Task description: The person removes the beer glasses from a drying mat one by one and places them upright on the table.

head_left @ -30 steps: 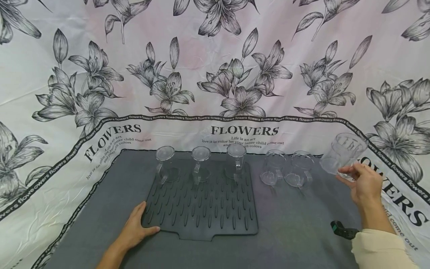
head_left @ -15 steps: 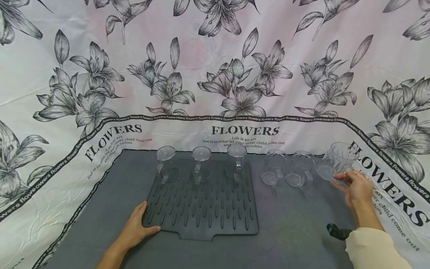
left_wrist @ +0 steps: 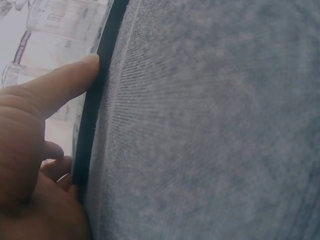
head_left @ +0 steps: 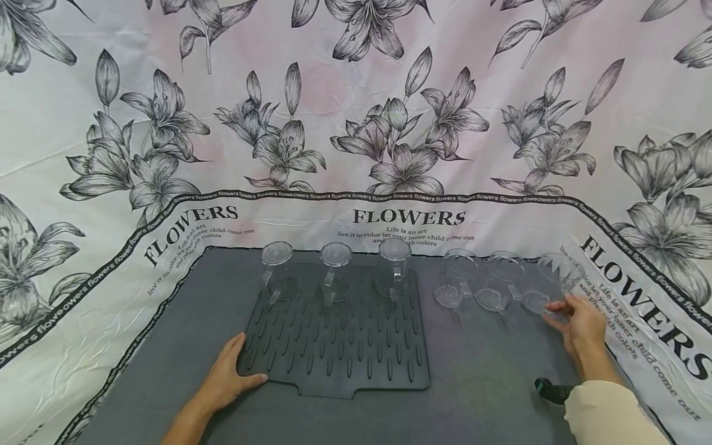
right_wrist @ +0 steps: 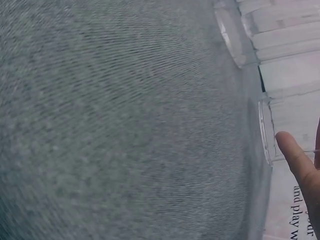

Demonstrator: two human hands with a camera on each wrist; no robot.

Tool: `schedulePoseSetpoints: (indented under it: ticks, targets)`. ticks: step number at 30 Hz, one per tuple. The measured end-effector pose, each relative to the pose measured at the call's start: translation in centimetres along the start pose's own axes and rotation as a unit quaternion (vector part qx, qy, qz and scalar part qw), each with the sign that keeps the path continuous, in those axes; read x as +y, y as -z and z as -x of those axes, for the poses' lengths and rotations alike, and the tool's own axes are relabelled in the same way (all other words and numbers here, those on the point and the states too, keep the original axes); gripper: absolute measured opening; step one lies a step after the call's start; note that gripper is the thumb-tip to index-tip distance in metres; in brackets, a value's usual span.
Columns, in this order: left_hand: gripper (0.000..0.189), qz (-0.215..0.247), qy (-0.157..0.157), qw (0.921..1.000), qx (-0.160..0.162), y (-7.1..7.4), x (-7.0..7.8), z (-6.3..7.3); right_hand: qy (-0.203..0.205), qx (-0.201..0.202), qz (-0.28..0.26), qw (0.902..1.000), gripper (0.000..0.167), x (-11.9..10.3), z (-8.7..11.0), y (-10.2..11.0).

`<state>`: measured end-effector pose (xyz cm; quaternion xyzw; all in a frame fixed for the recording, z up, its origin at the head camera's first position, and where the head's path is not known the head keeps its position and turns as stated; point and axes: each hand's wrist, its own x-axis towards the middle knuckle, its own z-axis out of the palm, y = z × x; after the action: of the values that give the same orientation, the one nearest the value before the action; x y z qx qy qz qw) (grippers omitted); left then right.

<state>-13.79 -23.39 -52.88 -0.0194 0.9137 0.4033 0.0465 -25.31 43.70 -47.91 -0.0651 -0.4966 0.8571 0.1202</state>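
Note:
On the right of the grey table my right hand holds a clear glass mug low on its side, between thumb and fingers. The glass mug's base is at the table, beside two other clear mugs with handles, one nearer and one farther left. In the right wrist view the thumb lies against the glass. My left hand rests at the front left corner of a dark ridged drying mat, thumb along its front edge, fingers along its left edge.
Three clear mugs stand base up along the mat's back edge: left, middle and right. A floral cloth hangs behind the table and down both sides. A dark strap is at the right wrist.
My right hand has lowered the glass mug and moved it left, from above the table's right side to the end of the mug row. The left hand and mat have stayed put.

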Motion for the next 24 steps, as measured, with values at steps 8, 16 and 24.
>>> schedulePoseSetpoints:
  ticks: [8,16,24]
  targets:
    - [0.114,-0.003,-0.007,1.0000,0.006,-0.04,0.09,0.01,-0.014,0.031,0.003,0.9994,0.029,0.45,-0.02,0.40]
    - [0.113,0.000,-0.006,1.0000,0.006,-0.17,-0.12,0.09,-0.023,0.029,0.022,0.9991,0.032,0.40,0.02,0.58]
    - [0.114,0.001,-0.002,1.0000,0.005,-0.08,-0.21,0.03,-0.035,0.063,0.087,0.9936,0.034,0.22,0.26,0.27]
